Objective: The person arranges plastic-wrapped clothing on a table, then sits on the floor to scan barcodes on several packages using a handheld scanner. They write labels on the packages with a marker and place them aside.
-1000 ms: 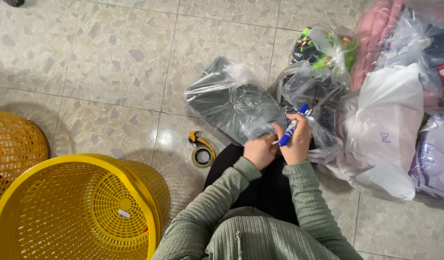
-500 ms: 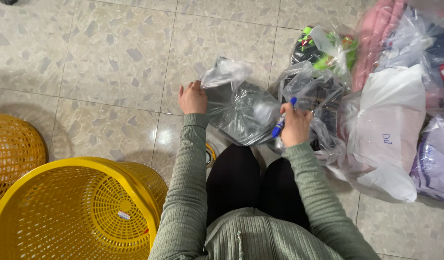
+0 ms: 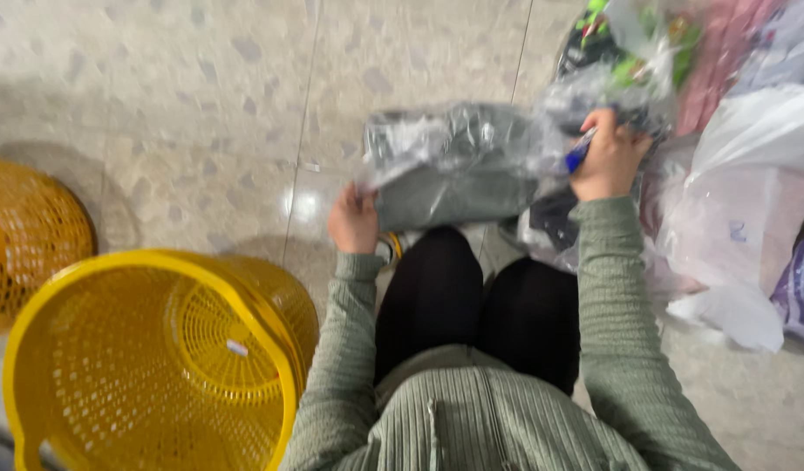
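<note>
Your left hand (image 3: 354, 218) now pinches the near corner of the clear-bagged grey garment (image 3: 450, 170), lifted off the floor toward your knees, while your right hand (image 3: 607, 161), closed around a blue marker (image 3: 580, 152), grips its far edge.

tiled floor (image 3: 201, 105) under baskets (image 3: 149, 375), bags (image 3: 742, 227)

— Colours noted: yellow perforated basket (image 3: 149, 366), orange basket (image 3: 27, 235) beside it. Floor (image 3: 201, 96) beige, grey-speckled.

— And the packet?

— Clear plastic packet (image 3: 454, 166), dark grey cloth inside. Blue marker (image 3: 581, 153). Ribbed sage-green sleeves (image 3: 611, 288), black trousers (image 3: 472, 305). White bag (image 3: 751, 209).
</note>
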